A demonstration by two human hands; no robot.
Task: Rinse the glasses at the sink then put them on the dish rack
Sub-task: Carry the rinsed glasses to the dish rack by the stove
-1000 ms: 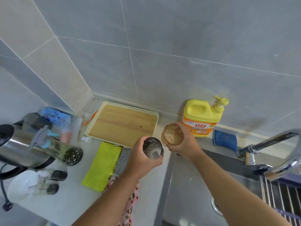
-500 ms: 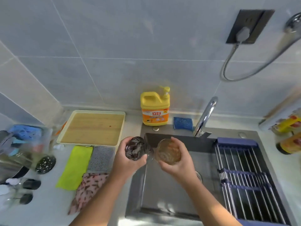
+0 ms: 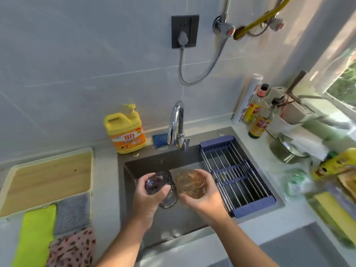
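- Now that you have brought both tumblers across from the worktop by the chopping board [image 3: 48, 176], they hang over the sink [image 3: 134, 166], below and in front of the tap [image 3: 176, 122].
- Your left hand [image 3: 148, 197] wraps a smoky purple glass [image 3: 159, 182], fingers curled round its wall. Your right hand [image 3: 202, 197] grips an amber glass [image 3: 189, 183] the same way. The two glasses sit side by side, touching or very nearly so.
- That shift puts the rinse within reach, though no water shows running from the spout, so the wash itself looks not yet begun.
- The dish rack [image 3: 237, 176] lies across the basin's right half, just beside your right hand, with nothing visible on its bars.
- Both glasses are short, round and see-through, their walls mottled or textured. They would likely turn slippery once wet.
- The basin is dark, matt metal and the tap is polished chrome. The rack is thin steel rods in a blue frame.
- A yellow plastic detergent jug [image 3: 127, 132] stands on the ledge left of the tap.
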